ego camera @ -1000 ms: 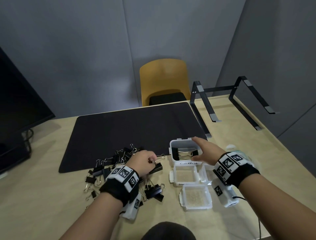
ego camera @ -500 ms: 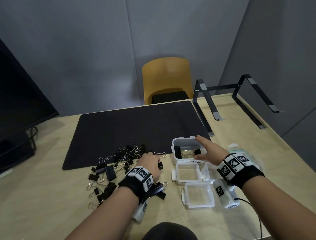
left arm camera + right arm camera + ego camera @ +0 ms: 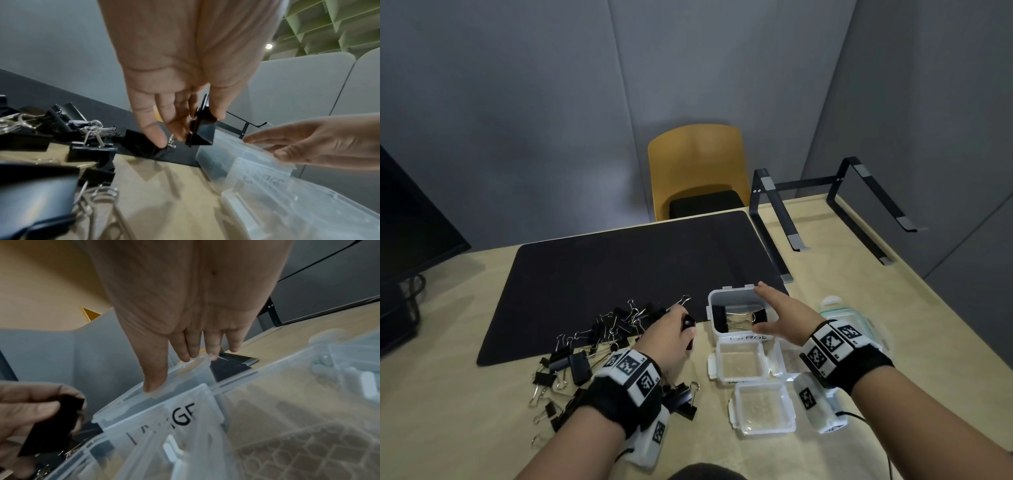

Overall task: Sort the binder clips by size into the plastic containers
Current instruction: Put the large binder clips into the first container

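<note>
My left hand [image 3: 674, 331] pinches a large black binder clip [image 3: 202, 129] just above the table, left of the clear container marked LARGE [image 3: 713, 306]. The held clip [image 3: 689, 322] shows at my fingertips in the head view and as a dark block [image 3: 51, 423] in the right wrist view. My right hand [image 3: 779, 317] lies flat over that container, straight fingers touching its rim [image 3: 179, 374]. One large clip [image 3: 739, 318] lies inside it. A pile of black binder clips [image 3: 599, 339] of mixed sizes sits on the table and mat edge.
Two smaller clear containers [image 3: 740, 359] [image 3: 762, 406] stand in front of the LARGE one, another partly under my right wrist. A lid [image 3: 854, 317] lies right. A black mat [image 3: 619, 270], a laptop stand [image 3: 825, 212], a monitor [image 3: 410, 219] and a yellow chair [image 3: 697, 168] surround them.
My left hand has moved right from the pile toward the LARGE container, carrying a clip. My right hand has stayed on the container's rim.
</note>
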{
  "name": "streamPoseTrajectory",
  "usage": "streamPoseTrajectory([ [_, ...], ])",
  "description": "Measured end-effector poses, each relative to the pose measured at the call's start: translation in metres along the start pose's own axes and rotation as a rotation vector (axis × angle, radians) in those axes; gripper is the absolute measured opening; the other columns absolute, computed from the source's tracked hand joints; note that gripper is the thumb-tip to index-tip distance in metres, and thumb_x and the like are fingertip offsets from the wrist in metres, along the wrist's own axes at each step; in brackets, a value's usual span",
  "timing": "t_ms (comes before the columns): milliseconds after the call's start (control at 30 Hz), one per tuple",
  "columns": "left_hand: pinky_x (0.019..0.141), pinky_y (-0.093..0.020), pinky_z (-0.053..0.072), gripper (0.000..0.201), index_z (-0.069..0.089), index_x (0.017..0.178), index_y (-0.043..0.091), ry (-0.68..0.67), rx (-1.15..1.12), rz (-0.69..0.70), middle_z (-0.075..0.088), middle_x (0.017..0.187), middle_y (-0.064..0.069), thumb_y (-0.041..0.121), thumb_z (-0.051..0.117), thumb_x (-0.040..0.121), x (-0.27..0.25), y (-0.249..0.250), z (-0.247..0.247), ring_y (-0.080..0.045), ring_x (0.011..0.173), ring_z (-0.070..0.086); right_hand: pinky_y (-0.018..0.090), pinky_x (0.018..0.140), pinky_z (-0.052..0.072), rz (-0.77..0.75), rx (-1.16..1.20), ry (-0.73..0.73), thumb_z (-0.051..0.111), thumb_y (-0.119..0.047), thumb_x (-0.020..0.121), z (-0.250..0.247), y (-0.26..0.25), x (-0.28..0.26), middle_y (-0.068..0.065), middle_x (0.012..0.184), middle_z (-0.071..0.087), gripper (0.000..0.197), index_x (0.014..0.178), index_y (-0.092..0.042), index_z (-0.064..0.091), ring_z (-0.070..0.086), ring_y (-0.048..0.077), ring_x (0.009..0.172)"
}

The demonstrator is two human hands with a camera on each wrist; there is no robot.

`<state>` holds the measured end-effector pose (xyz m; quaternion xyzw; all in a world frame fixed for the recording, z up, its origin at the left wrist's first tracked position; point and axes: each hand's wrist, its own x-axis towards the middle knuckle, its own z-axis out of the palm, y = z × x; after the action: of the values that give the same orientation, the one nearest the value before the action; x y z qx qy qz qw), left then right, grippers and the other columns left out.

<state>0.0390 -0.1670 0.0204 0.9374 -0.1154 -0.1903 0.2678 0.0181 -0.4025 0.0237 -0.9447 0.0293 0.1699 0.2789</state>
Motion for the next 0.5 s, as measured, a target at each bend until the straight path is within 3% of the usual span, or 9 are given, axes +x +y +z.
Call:
streamPoseTrajectory([
  [267,0.070,-0.030,0.048,0.023,0.047,0.120,0.025,0.196,-0.298,0.088,0.060,0.088,0.004,0.025,0.038,0.099,0.000,0.021,-0.022,-0.014,0.077,0.059,0.032,0.117,0.019,-0.009,0.004,-0.004,0.067,-0.032,0.084,0.000,0.002,0.000,-0.011,0.157,0.010,0.081,0.148,-0.023,0.018,0.022,0.005,0.141],
  [400,0.079,-0.030,0.055,0.020,0.053,0.113,0.028,0.134,-0.523,0.119,0.063,0.099,0.000,0.019,0.043,0.098,0.011,0.024,-0.018,-0.013,0.087,0.063,0.031,0.118,0.019,-0.012,0.012,-0.009,0.066,-0.032,0.084,-0.001,0.001,-0.001,-0.012,0.157,0.010,0.081,0.148,-0.023,0.018,0.023,0.006,0.141],
  [500,0.083,-0.031,0.055,0.022,0.057,0.112,0.027,0.090,-0.526,0.131,0.062,0.098,0.002,0.015,0.047,0.096,0.019,0.028,-0.009,-0.012,0.087,0.061,0.031,0.118,0.019,-0.016,0.015,-0.014,0.066,-0.032,0.085,-0.001,0.001,-0.001,-0.012,0.157,0.009,0.081,0.148,-0.023,0.017,0.022,0.006,0.141],
])
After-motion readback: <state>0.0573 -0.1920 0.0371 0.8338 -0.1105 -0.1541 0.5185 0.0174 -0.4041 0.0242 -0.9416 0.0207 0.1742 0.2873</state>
